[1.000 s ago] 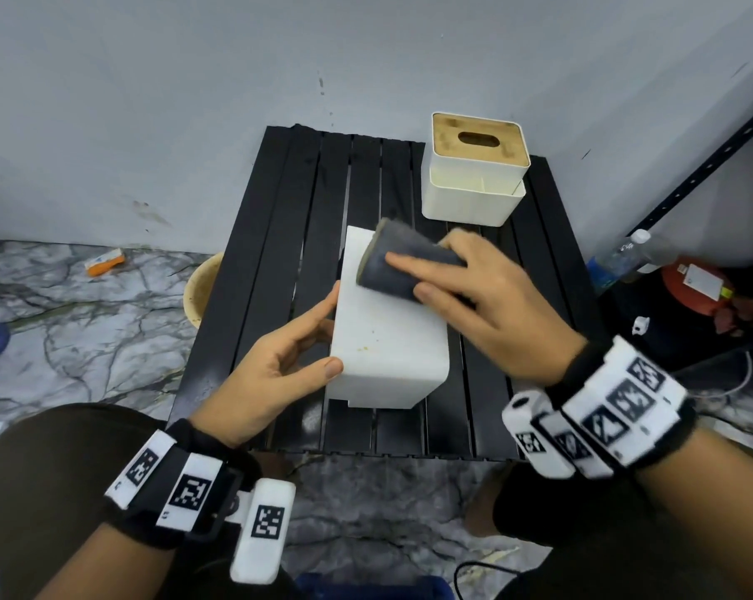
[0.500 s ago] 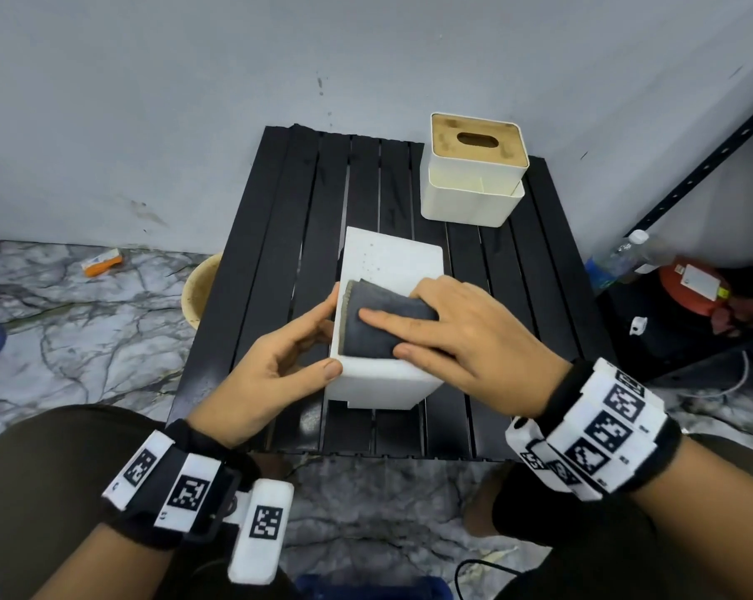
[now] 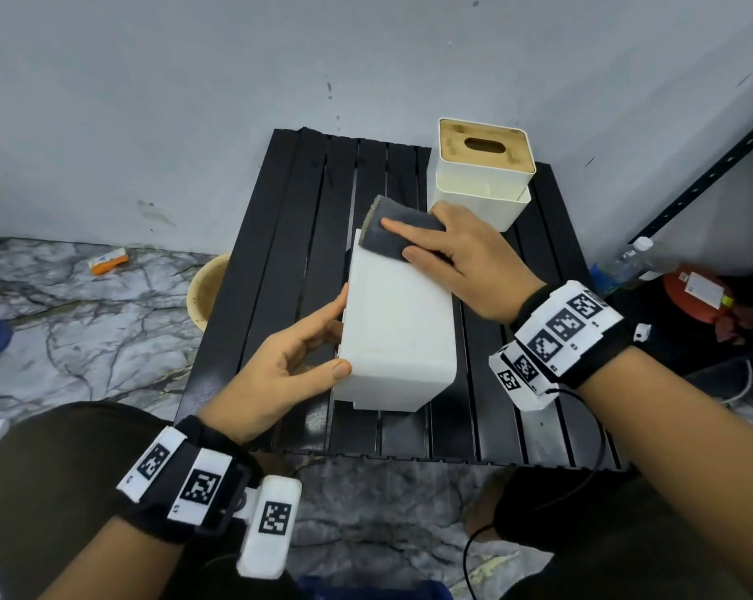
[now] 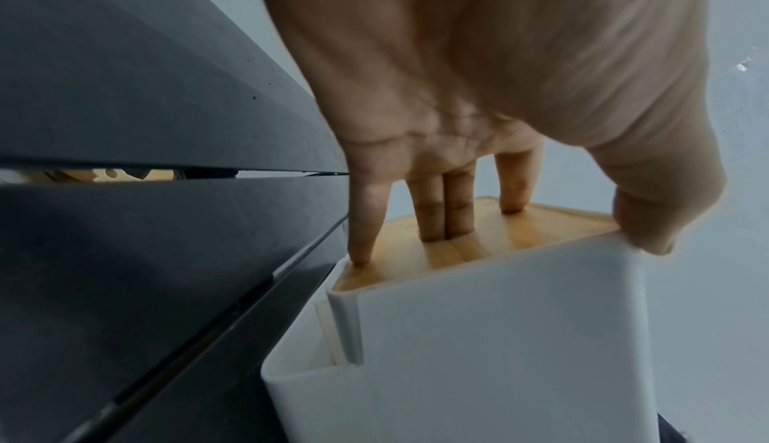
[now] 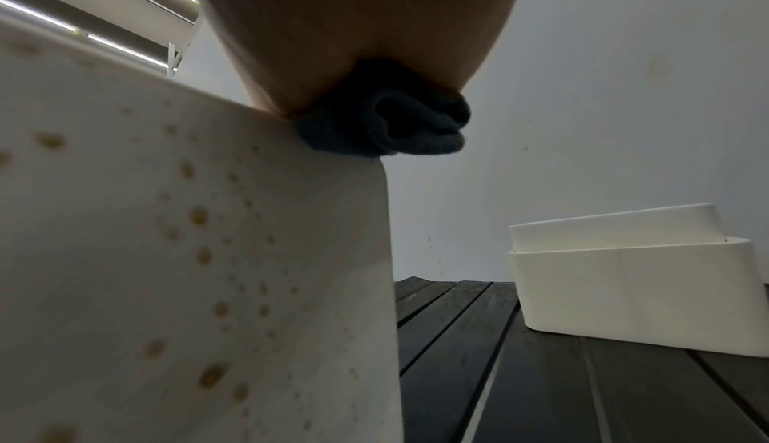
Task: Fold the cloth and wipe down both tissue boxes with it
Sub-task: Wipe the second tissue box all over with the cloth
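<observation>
A white tissue box (image 3: pixel 398 331) lies on its side on the black slatted table (image 3: pixel 297 253). Its wooden lid faces left. My left hand (image 3: pixel 323 339) grips it there, fingers against the lid (image 4: pixel 478 246) and thumb hooked over the near corner. The folded dark grey cloth (image 3: pixel 392 236) lies on the far end of the box's top face, partly overhanging the far edge. My right hand (image 3: pixel 452 249) holds the cloth, fingers flat on it and thumb hidden. The box's right side (image 5: pixel 187 253) carries brownish spots. The second tissue box (image 3: pixel 483 179) stands upright at the table's far right corner.
A grey wall runs close behind the table. A beige bowl (image 3: pixel 206 292) sits on the marble floor at the table's left edge, an orange packet (image 3: pixel 108 260) beyond it. On the right stand a black shelf frame (image 3: pixel 712 166), a plastic bottle (image 3: pixel 625 262) and a red container (image 3: pixel 695 296).
My right hand has slid the cloth from the near end of the box's top face back to its far end. The left hand and the box stayed put.
</observation>
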